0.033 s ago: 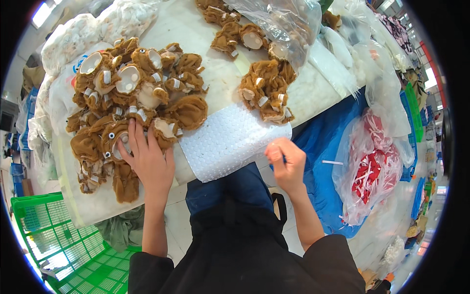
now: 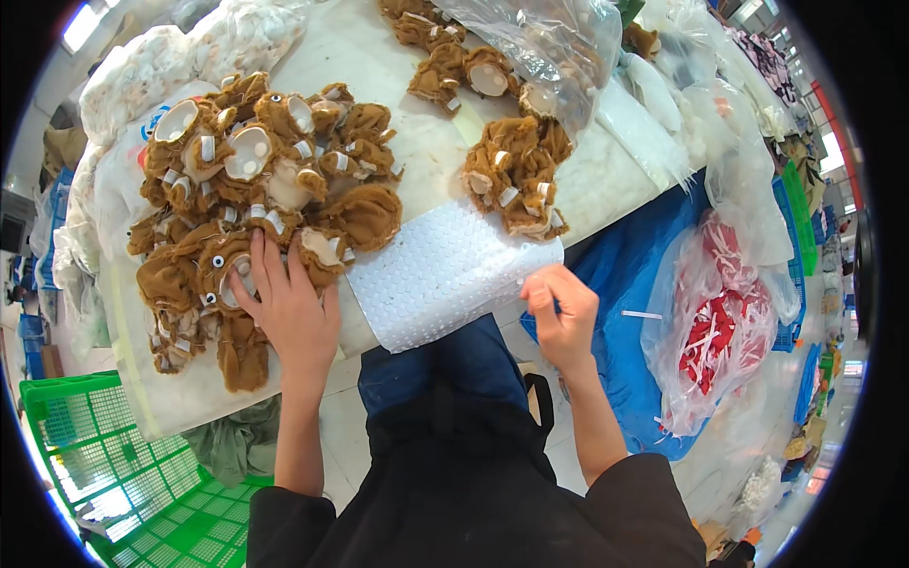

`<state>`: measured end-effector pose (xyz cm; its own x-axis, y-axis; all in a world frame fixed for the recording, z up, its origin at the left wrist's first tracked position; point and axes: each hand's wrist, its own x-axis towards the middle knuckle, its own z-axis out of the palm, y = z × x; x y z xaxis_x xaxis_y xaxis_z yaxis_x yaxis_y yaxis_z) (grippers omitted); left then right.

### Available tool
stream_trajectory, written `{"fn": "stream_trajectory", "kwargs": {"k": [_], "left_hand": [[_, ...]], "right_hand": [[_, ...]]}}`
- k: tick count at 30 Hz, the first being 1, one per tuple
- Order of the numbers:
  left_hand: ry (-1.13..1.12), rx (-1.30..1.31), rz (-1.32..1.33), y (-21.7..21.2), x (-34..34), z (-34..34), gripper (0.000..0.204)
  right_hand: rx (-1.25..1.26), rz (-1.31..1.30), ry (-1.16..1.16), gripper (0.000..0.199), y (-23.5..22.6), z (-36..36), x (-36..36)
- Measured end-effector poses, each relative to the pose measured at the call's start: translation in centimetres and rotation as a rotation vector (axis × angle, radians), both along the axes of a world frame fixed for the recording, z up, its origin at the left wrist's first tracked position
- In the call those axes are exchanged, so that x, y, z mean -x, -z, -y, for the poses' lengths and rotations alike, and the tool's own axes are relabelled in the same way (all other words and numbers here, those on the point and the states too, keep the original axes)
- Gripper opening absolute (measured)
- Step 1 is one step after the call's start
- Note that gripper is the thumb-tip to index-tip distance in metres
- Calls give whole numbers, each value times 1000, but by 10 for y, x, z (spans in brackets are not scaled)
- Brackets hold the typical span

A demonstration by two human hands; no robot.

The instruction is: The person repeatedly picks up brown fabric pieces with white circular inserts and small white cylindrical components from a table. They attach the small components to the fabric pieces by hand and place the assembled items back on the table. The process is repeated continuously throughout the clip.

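Observation:
On the table's left side lies a heap of brown plush toy pieces (image 2: 365, 213) with white tags and pale round patches. My left hand (image 2: 295, 308) rests at the heap's near edge, fingers stretched out over a plush piece with googly eyes (image 2: 216, 261). The fingers lie on top of it without gripping. My right hand (image 2: 565, 317) is curled closed just past the right end of a white bubble-textured sheet (image 2: 426, 279). Whatever its fingers may pinch is hidden or too small to name. Beyond the sheet sits a smaller pile of brown plush pieces (image 2: 516, 170).
A clear plastic bag (image 2: 554, 47) lies at the far side of the table (image 2: 417, 142). Left below stands a green plastic crate (image 2: 95, 435). To the right, a clear bag with red and white pieces (image 2: 710, 331) rests on blue sheeting (image 2: 615, 312).
My right hand has shifted slightly right and down, still closed. The left hand stays almost where it was on the plush piece.

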<state>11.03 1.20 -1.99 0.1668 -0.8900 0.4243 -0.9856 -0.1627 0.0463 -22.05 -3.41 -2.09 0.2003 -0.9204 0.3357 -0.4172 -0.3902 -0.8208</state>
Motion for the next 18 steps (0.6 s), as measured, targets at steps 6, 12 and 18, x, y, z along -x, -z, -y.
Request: {"fn": "stream_trajectory", "kwargs": {"k": [6,12,18], "left_hand": [[72,39,-82,-13,10,-5,74],[214,208,-125,-6,7,-19,75],[288,54,-29,0,16,-25,44]], "right_hand": [[12,151,229,17,-16,15,14],[57,-71,258,29,-30,46,12],[124,-304,301,50,-12,77,-7]]}}
